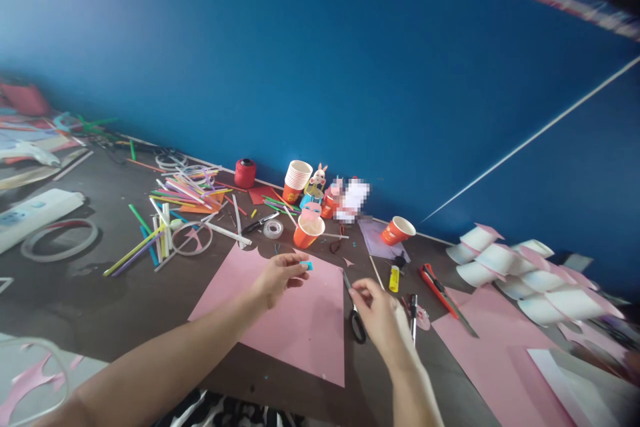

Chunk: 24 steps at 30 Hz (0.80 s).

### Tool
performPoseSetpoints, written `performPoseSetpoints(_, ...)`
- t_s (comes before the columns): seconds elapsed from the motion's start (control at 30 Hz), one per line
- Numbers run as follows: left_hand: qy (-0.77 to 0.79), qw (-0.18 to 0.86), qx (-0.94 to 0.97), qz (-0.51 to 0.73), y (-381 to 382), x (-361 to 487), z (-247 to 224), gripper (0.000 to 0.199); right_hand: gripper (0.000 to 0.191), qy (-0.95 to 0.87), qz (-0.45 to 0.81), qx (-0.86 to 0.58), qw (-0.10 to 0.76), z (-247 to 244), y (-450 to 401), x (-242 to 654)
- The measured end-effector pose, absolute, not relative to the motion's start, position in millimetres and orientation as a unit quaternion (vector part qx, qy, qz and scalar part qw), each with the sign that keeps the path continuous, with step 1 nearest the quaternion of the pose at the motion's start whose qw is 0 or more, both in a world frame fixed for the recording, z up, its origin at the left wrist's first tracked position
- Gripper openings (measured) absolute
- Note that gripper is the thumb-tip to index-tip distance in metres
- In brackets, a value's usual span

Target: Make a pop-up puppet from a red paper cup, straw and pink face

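Note:
Reaching over a pink paper sheet, my left hand pinches a small bright blue piece between thumb and fingertips. My right hand is at the sheet's right edge, its fingers curled and closed at the middle of a pair of black-handled scissors. The scissors' blades point away from me. Just beyond the sheet stands an orange paper cup with a pink and blue cut-out shape at its rim.
Colourful straws and a clear tape roll lie to the left. Stacked cups stand near the blue wall. Rightward are a tilted orange cup, a yellow glue stick, a red cutter and stacked white cups.

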State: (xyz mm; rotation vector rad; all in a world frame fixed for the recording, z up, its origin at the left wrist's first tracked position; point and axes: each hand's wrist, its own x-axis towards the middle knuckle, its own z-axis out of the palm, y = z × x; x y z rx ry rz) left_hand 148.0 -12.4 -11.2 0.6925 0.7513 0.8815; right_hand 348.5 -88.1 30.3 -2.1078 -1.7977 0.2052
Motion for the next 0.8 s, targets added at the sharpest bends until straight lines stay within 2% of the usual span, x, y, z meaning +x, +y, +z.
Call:
performPoseSetpoints(0.1,0.344,0.776,0.341,0.404,-13,148,-10,0.035,0.019,-0.683,0.105,-0.659,0.297,27,-83,314)
performPoseSetpoints(0.3,0.329,0.760,0.385,0.408,-13,149,-9,0.038,0.026,-0.637,0.215,-0.629,0.391,20,-66,282)
performPoseSetpoints(0.6,0.319,0.667,0.482,0.469,-15,153,-13,0.036,0.028,-0.533,0.425,-0.580,0.446,9,-50,289)
performPoseSetpoints(0.8,0.334,0.627,0.524,0.470,-14,155,-20,0.033,0.026,-0.535,0.434,-0.559,0.463,1,-52,291)
